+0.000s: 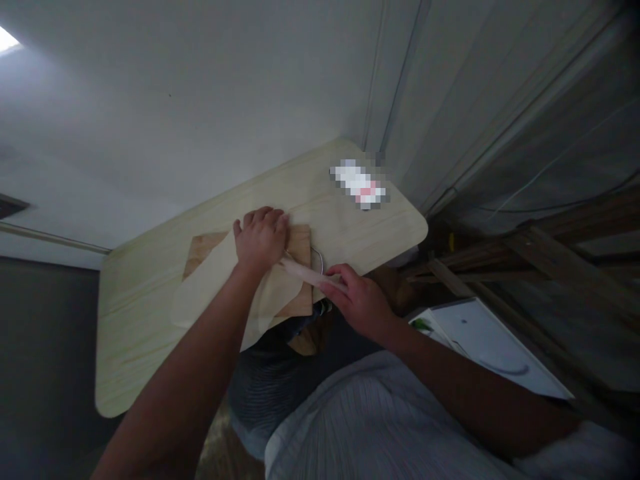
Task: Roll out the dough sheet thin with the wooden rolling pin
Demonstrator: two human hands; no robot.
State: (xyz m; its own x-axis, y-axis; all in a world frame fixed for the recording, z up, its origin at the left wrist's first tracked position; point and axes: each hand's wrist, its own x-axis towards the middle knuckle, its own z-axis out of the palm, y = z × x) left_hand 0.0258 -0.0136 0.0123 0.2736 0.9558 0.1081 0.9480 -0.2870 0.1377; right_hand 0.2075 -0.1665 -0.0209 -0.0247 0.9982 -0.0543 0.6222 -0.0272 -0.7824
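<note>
My left hand has its fingers curled and pressed onto a thin, pale, flexible sheet; whether it is paper or cloth I cannot tell. Underneath lies a wooden cutting board with a curved metal handle at its right end. My right hand is closed on a narrow, folded part of the sheet, which stretches from the left hand over the board's right edge. Part of the sheet hangs over the table's near side. My left forearm covers some of the sheet and board.
The pale wooden table stands against a light wall. A blurred-out white and pink item lies at its right end. Down on the right are a white framed panel and wooden beams. My knees are below the near edge.
</note>
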